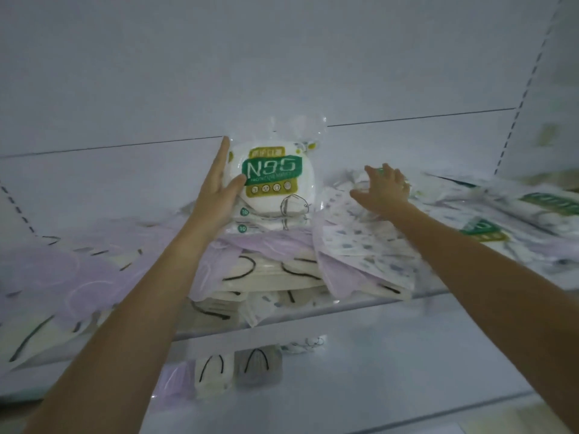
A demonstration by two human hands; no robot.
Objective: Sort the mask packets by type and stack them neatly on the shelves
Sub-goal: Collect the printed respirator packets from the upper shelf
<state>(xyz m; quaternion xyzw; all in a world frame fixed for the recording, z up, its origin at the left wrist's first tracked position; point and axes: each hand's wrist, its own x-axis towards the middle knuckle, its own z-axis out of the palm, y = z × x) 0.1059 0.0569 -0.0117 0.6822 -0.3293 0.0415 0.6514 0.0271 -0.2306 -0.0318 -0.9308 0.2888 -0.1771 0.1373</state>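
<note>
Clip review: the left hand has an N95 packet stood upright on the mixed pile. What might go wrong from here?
1. The white-and-green N95 mask packet stands upright on slack lilac plastic packets, steadied only by the thumb-and-finger grip of the left hand; let go, it may topple.
2. The dotted white packets near the open right hand lean towards the white shelf edge and could slide off.

Green-labelled white N95 packet (lilac beneath)

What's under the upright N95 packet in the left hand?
The N95 packet, held by the left hand, stands on a lilac packet lying over cream packets with black loops. A second N95 packet seems to sit behind it; anything deeper is covered.
</note>
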